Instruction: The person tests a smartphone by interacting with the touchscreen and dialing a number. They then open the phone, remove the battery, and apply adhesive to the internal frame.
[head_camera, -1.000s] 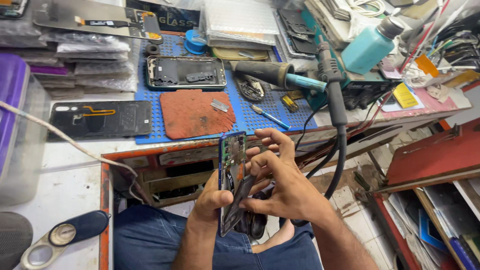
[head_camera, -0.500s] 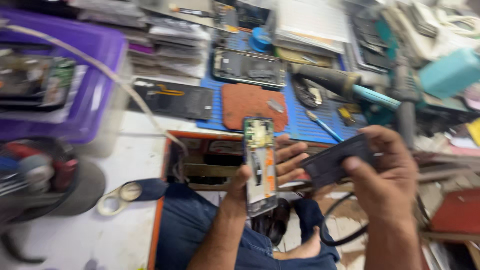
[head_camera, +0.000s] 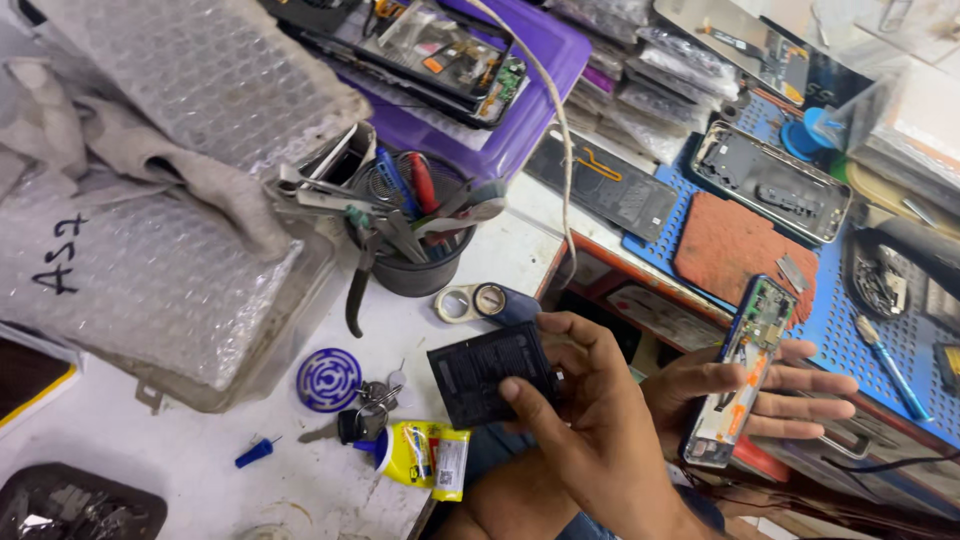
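Note:
My right hand (head_camera: 600, 420) reaches left across my body and pinches a flat black phone battery (head_camera: 480, 370) at its right edge, holding it over the white bench near the bench's edge. To its right, my left hand (head_camera: 795, 395) cradles an opened blue phone (head_camera: 748, 360), its circuit boards showing and my fingers spread behind it. The two hands are apart, the right in front of the left wrist.
A black tool cup (head_camera: 410, 265) with pliers and tweezers stands above the battery. Keys and a purple disc (head_camera: 330, 380), a yellow glue tube (head_camera: 425, 455) and bubble-wrapped packs (head_camera: 160, 270) lie at left. A purple tray (head_camera: 520, 110) sits behind. At right, a blue mat (head_camera: 880, 320) holds a phone frame (head_camera: 770, 180).
My view has swung left over the bench. My right hand has carried the black battery from the right side across to the left of the phone. The left hand still holds the phone.

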